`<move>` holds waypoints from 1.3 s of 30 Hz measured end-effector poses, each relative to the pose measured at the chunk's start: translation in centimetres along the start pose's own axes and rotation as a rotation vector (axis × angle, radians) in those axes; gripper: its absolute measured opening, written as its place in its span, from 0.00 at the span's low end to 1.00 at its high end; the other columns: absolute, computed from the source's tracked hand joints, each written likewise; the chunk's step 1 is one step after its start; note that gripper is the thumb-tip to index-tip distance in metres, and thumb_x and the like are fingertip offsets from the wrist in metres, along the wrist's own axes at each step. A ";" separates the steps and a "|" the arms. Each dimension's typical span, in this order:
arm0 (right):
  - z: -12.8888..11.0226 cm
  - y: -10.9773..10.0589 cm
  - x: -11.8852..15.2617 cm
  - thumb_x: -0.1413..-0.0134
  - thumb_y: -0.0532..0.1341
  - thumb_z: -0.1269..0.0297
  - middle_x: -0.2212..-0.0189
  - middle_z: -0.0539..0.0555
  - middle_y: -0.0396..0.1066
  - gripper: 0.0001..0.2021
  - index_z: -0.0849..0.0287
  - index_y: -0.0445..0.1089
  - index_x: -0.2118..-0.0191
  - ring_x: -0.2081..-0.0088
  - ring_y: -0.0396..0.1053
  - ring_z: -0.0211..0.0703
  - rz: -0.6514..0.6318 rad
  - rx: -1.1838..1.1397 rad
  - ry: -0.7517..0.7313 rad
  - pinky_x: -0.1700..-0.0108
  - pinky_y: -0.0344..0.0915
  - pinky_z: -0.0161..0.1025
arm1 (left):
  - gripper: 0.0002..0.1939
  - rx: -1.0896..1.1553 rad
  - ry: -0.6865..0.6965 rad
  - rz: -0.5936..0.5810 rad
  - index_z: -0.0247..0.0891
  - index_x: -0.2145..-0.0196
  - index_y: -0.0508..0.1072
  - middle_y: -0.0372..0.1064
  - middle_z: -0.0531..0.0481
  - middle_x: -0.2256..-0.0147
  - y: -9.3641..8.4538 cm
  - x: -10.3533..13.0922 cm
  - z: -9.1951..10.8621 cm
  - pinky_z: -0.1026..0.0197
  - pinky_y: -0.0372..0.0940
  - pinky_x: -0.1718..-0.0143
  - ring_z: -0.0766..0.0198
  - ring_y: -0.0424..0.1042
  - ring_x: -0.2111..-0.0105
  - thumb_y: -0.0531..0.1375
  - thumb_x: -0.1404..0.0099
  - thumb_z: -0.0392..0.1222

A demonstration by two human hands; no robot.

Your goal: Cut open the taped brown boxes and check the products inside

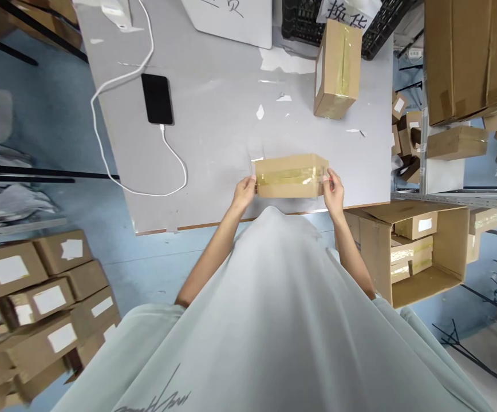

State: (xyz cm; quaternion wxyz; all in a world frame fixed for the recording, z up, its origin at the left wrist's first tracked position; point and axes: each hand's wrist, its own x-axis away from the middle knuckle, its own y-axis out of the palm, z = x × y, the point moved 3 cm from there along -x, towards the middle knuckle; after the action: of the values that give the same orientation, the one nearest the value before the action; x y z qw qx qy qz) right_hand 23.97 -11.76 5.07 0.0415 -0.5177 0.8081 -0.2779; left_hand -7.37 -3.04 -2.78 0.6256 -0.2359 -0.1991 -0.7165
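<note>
A small cardboard box point(289, 176) with clear yellowish tape along its top lies at the front edge of the grey table point(214, 126). My left hand point(244, 192) grips its left end, the thumb near the top edge. At the opposite end, my right hand point(333, 191) is closed on the box with thumb and fingers pinched at the side. The undersides of both hands' fingers are partly hidden. Farther back on the right stands a second taped cardboard box point(338, 68), which neither hand touches.
A black phone point(157, 99) on a white cable point(175, 151) lies at the left. At the back are a white board point(235, 20) and a black crate point(300, 23). A large open carton point(429, 286) holding smaller boxes stands right of the table; stacked boxes point(55, 300) stand lower left.
</note>
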 end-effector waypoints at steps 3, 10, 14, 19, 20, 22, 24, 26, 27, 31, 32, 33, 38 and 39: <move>-0.5 0.1 0.9 0.27 0.53 0.24 0.18 0.59 0.60 0.46 0.51 0.62 0.18 0.15 0.53 0.56 -0.041 -0.009 -0.034 0.14 0.49 0.61 | 0.28 0.083 -0.025 -0.043 0.39 0.53 0.81 0.85 0.38 0.53 1.5 0.9 0.7 0.45 0.76 0.40 0.50 0.84 0.50 0.70 0.31 0.69; -1.2 3.3 1.1 0.29 0.52 0.20 0.15 0.58 0.55 0.54 0.55 0.55 0.14 0.14 0.49 0.53 -0.173 -0.104 -0.021 0.13 0.46 0.55 | 0.26 -0.047 0.081 0.104 0.37 0.49 0.86 0.85 0.38 0.45 -1.9 2.9 1.3 0.46 0.76 0.37 0.46 0.83 0.45 0.73 0.35 0.59; -1.2 7.3 1.4 0.29 0.49 0.19 0.16 0.57 0.56 0.54 0.56 0.54 0.14 0.15 0.52 0.51 -0.320 -0.154 0.010 0.14 0.49 0.52 | 0.24 -0.105 0.092 0.247 0.38 0.47 0.86 0.86 0.40 0.44 -6.5 4.1 0.9 0.45 0.76 0.36 0.46 0.83 0.45 0.73 0.35 0.54; -1.5 10.7 2.4 0.33 0.51 0.16 0.14 0.64 0.50 0.62 0.64 0.49 0.13 0.14 0.49 0.55 -0.398 -0.049 0.011 0.14 0.48 0.53 | 0.19 -0.119 0.076 0.377 0.37 0.48 0.85 0.85 0.39 0.44 -8.6 4.6 0.6 0.45 0.74 0.34 0.46 0.82 0.43 0.71 0.32 0.48; -1.8 10.9 2.6 0.33 0.51 0.17 0.13 0.64 0.46 0.62 0.64 0.49 0.13 0.13 0.44 0.56 -0.380 -0.008 -0.022 0.13 0.44 0.53 | 0.18 -0.120 0.078 0.385 0.37 0.48 0.85 0.84 0.39 0.44 -8.4 4.5 0.6 0.46 0.73 0.34 0.46 0.81 0.43 0.70 0.31 0.47; -2.6 11.0 3.3 0.29 0.49 0.19 0.12 0.61 0.42 0.58 0.62 0.50 0.13 0.12 0.38 0.55 -0.371 0.051 -0.103 0.12 0.40 0.54 | 0.18 -0.126 0.086 0.391 0.38 0.46 0.84 0.83 0.39 0.43 -7.8 4.4 0.6 0.48 0.73 0.34 0.48 0.81 0.43 0.68 0.30 0.48; -3.3 11.0 3.9 0.26 0.46 0.22 0.13 0.61 0.44 0.54 0.61 0.50 0.13 0.12 0.38 0.55 -0.408 0.077 -0.143 0.12 0.39 0.55 | 0.20 -0.137 0.086 0.389 0.39 0.43 0.83 0.81 0.38 0.41 -7.1 4.5 0.7 0.48 0.72 0.33 0.49 0.80 0.42 0.68 0.30 0.49; -3.5 11.0 4.2 0.25 0.45 0.23 0.13 0.62 0.46 0.53 0.60 0.49 0.13 0.12 0.38 0.57 -0.452 0.100 -0.143 0.12 0.39 0.59 | 0.23 -0.144 0.086 0.388 0.39 0.41 0.81 0.78 0.37 0.39 -6.5 4.9 0.8 0.48 0.72 0.33 0.48 0.79 0.41 0.68 0.30 0.49; -3.5 10.9 4.2 0.26 0.46 0.22 0.13 0.62 0.45 0.54 0.60 0.49 0.13 0.12 0.37 0.58 -0.465 0.113 -0.143 0.12 0.37 0.61 | 0.24 -0.143 0.092 0.390 0.39 0.41 0.81 0.78 0.36 0.38 -6.2 5.2 1.0 0.47 0.72 0.33 0.48 0.79 0.41 0.69 0.30 0.50; -2.3 9.5 2.9 0.31 0.48 0.16 0.12 0.61 0.37 0.60 0.60 0.46 0.12 0.11 0.29 0.62 -0.417 0.140 -0.115 0.12 0.31 0.63 | 0.23 -0.051 0.134 0.331 0.42 0.41 0.82 0.78 0.38 0.37 -5.7 5.7 1.4 0.44 0.71 0.31 0.46 0.79 0.39 0.67 0.27 0.56; -1.8 9.0 2.3 0.33 0.48 0.15 0.12 0.62 0.36 0.62 0.61 0.46 0.12 0.11 0.28 0.62 -0.394 0.141 -0.095 0.12 0.30 0.63 | 0.23 -0.010 0.121 0.321 0.44 0.40 0.82 0.78 0.39 0.36 -5.7 5.5 1.3 0.44 0.70 0.30 0.46 0.78 0.37 0.66 0.26 0.57; -1.3 8.3 1.7 0.34 0.48 0.13 0.12 0.63 0.35 0.64 0.63 0.46 0.13 0.11 0.28 0.63 -0.372 0.145 -0.070 0.12 0.30 0.63 | 0.24 0.028 0.090 0.330 0.45 0.40 0.82 0.78 0.40 0.35 -5.7 5.2 1.2 0.44 0.69 0.28 0.46 0.77 0.34 0.67 0.27 0.58; 1.1 3.8 -1.3 0.39 0.48 0.10 0.14 0.70 0.45 0.67 0.67 0.55 0.16 0.12 0.38 0.66 -0.282 0.153 0.061 0.12 0.33 0.65 | 0.25 0.151 -0.172 0.272 0.44 0.43 0.81 0.79 0.36 0.36 -4.1 3.2 0.1 0.40 0.68 0.28 0.45 0.76 0.32 0.71 0.31 0.59; 1.2 2.9 -1.6 0.39 0.48 0.10 0.14 0.68 0.49 0.65 0.63 0.58 0.17 0.13 0.41 0.65 -0.258 0.142 0.063 0.12 0.34 0.66 | 0.25 0.165 -0.188 0.174 0.42 0.45 0.81 0.81 0.35 0.39 -3.2 3.1 0.2 0.41 0.71 0.30 0.45 0.78 0.35 0.70 0.30 0.61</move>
State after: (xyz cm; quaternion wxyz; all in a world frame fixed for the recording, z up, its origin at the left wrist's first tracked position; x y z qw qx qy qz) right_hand 22.76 -10.01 2.34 0.0164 -0.6041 0.7141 -0.3534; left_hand -10.86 -5.00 -0.81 0.6812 -0.2659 -0.2937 -0.6157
